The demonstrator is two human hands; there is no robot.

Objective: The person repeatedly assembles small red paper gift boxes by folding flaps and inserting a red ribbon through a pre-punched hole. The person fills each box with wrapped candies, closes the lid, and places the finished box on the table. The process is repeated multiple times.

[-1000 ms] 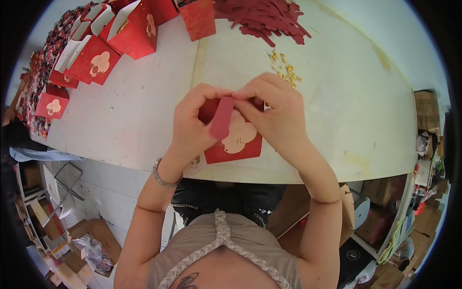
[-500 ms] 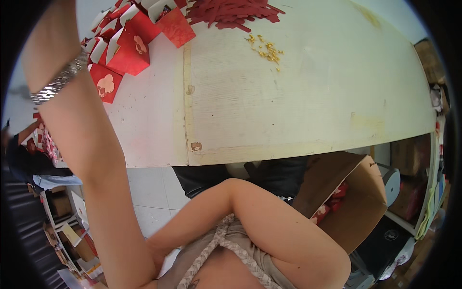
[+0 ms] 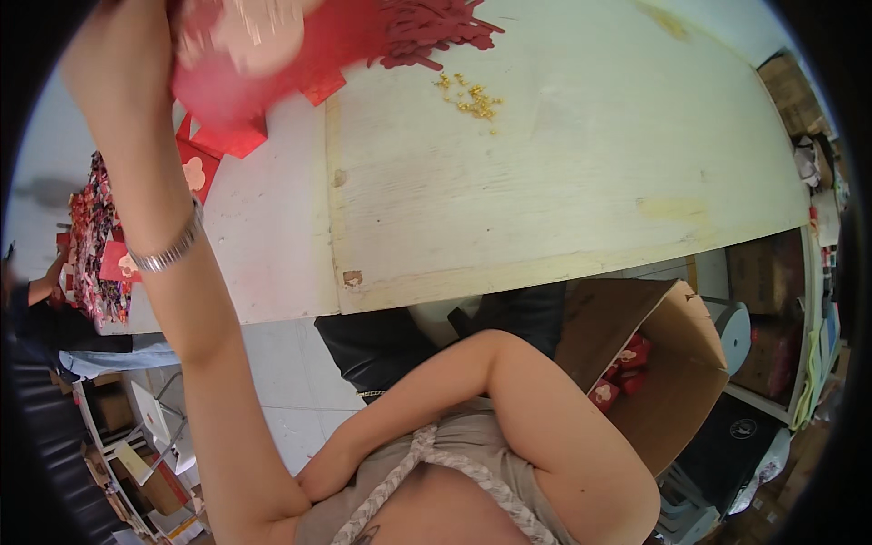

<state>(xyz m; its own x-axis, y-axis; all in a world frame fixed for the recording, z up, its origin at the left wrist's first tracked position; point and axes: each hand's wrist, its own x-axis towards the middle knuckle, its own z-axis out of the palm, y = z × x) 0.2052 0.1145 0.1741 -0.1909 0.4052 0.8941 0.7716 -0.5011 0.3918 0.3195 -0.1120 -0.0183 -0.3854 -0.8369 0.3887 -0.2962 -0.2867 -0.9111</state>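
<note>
My left hand (image 3: 118,54), with a silver bracelet-like band on its wrist, is raised at the upper left. Close to the camera it holds a red gift box (image 3: 241,91) with a pale pink shape on it, blurred by motion; the fingers are mostly hidden. Behind the box, parts of other red boxes (image 3: 202,168) show on the table. My right forearm is folded across my body. The right hand (image 3: 320,474) is tucked against my left upper arm, and its fingers are out of sight.
On the pale table (image 3: 545,200) lie a pile of dark red strips (image 3: 436,32) and small gold beads (image 3: 472,98). An open cardboard box (image 3: 677,381) with red boxes inside stands at the right. Another person (image 3: 68,318) is at the far left, beside a heap of colourful small items (image 3: 95,236).
The left hand has come back into view, lifting a red gift box up toward the camera over the pile. The right arm stays folded, shifted slightly.
</note>
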